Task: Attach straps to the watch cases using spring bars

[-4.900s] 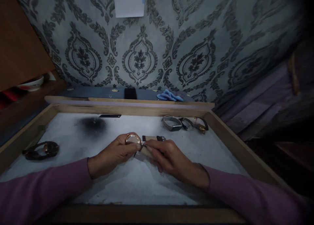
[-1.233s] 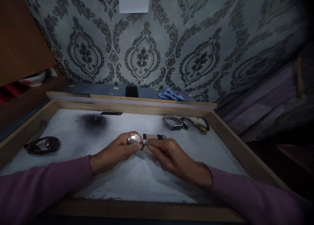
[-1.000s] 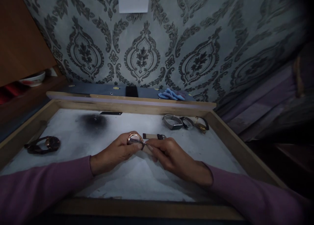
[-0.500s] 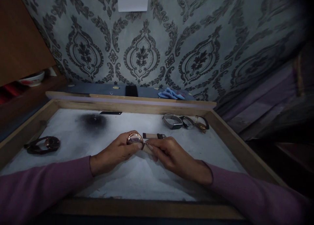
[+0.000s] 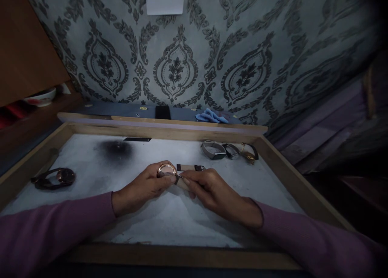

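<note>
My left hand (image 5: 151, 185) is closed around a rose-gold watch case (image 5: 166, 170), its round face tilted up toward me. From the case's right side a beige-backed strap piece (image 5: 182, 184) runs under my right fingers. My right hand (image 5: 212, 193) is closed in a pinch on a thin metal tool (image 5: 180, 176), whose tip meets the case where the strap joins; most of the tool is hidden by the fingers. Just beyond both hands, a loose strap piece (image 5: 186, 167) with a dark end and a buckle lies on the white surface.
A wooden-rimmed tray (image 5: 163, 255) surrounds the work. Inside it lie a dark watch (image 5: 65, 176) at left, a flat black strip (image 5: 138, 139) at the back, and several watches, including a grey-banded one (image 5: 214, 150), at back right. A blue cloth (image 5: 210, 115) sits behind the rim.
</note>
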### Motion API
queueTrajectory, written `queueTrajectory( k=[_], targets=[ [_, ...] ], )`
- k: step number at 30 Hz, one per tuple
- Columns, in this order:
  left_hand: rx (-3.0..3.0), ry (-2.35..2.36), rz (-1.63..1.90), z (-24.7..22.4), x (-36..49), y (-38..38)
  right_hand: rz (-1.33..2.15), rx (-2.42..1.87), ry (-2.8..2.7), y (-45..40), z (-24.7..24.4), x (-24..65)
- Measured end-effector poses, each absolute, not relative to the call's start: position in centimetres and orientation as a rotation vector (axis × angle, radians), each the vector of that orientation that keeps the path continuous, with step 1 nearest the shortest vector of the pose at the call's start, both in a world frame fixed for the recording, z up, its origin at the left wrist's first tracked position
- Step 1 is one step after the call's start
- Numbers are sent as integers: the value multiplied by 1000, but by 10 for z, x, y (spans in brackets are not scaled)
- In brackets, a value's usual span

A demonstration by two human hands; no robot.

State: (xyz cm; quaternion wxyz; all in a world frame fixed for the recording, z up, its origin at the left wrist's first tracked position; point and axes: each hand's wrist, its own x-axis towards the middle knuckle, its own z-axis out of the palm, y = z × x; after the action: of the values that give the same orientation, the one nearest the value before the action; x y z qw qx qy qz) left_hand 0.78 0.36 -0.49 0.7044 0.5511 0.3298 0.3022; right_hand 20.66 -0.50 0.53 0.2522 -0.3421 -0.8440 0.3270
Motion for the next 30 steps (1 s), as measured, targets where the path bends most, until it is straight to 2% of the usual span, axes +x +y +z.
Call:
queueTrajectory(
  k=[30],
  targets=[
    [1233,806,668,-4,9,4,792,-965,-2278,-7,-2,204]
  ],
)
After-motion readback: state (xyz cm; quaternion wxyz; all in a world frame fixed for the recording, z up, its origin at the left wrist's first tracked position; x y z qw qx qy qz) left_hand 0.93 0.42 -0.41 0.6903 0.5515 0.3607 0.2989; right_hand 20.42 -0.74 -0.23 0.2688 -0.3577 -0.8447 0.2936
